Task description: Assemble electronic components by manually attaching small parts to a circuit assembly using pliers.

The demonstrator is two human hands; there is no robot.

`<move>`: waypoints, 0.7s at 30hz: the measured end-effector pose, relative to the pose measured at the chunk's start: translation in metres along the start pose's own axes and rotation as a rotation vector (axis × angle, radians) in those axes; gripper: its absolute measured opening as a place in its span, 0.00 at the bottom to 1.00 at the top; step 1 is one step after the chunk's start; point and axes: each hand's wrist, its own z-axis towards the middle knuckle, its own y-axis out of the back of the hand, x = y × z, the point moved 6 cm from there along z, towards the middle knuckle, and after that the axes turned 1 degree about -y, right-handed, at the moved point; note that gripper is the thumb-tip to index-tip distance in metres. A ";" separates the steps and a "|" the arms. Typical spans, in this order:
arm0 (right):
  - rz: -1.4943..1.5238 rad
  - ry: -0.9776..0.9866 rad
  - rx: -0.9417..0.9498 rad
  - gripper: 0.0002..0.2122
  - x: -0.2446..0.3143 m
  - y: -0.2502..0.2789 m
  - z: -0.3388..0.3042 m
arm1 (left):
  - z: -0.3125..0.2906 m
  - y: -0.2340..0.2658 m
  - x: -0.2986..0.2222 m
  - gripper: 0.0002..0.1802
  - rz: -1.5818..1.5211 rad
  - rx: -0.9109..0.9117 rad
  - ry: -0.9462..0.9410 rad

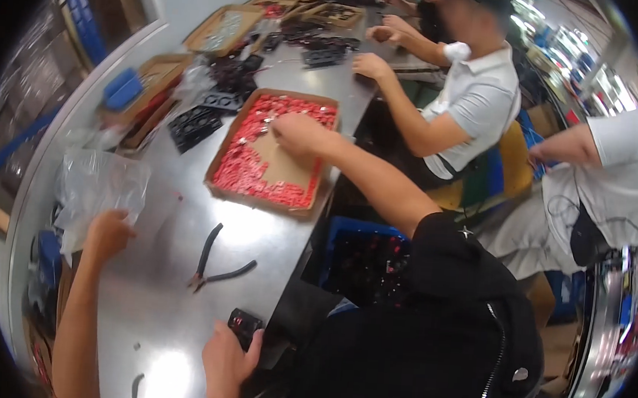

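Note:
Over the shallow cardboard box (259,201) my right hand (298,133) reaches in, fingers bent together at the small red pieces (234,171). Whatever is between its fingertips is too small to make out. My left hand (226,357) grips a small black plastic housing (244,325) with a bit of red on it, near the table's right edge. Pliers with dark handles (207,254) lie spread apart between the box and my left hand. Bare cardboard shows in the middle of the box, with red pieces heaped around it.
At the left, another person's hand (108,234) is beside a clear plastic bag (102,180). Black plastic parts (193,126) lie left of the box. A blue bin (360,239) stands below the table edge. Co-workers in white shirts (481,99) sit farther along.

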 end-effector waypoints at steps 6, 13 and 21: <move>1.175 -0.116 -0.401 0.10 0.059 0.045 -0.090 | 0.010 -0.001 0.003 0.33 0.020 -0.078 -0.091; 1.523 -0.185 -0.090 0.08 0.133 0.014 -0.158 | 0.013 0.002 0.000 0.30 0.009 -0.101 -0.070; 0.936 0.105 -0.012 0.07 0.190 0.011 -0.183 | 0.020 0.001 -0.005 0.31 -0.078 -0.145 -0.219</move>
